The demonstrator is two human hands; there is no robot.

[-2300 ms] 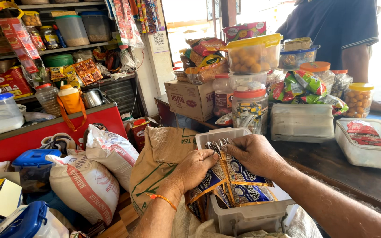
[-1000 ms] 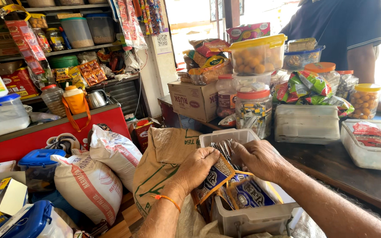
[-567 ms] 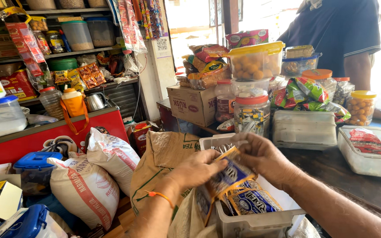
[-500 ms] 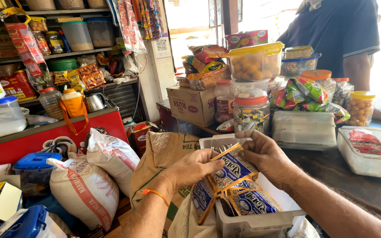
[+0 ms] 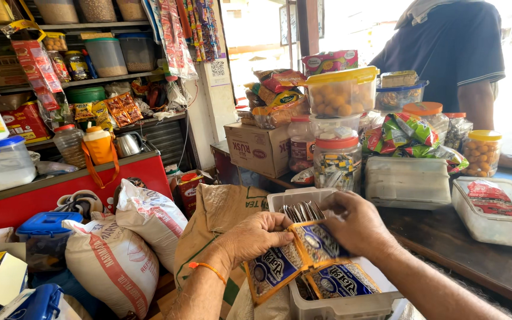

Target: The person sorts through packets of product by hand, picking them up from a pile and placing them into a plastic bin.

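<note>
Both hands, the left hand (image 5: 256, 237) and the right hand (image 5: 357, 222), pinch the strip of blue snack packets (image 5: 303, 261) over the white tub (image 5: 339, 302), and a hard tug might tear it.

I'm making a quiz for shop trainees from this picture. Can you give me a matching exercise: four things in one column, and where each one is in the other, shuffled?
Things:
1. sachet strip
2. yellow-lidded tub
3. cardboard box
4. white sack

Places:
A. on the floor beside the brown paper sack
B. between the left hand and right hand
C. stacked on top of jars on the counter
D. left of the jars, below snack packets

Pairs: 1-B, 2-C, 3-D, 4-A
</note>
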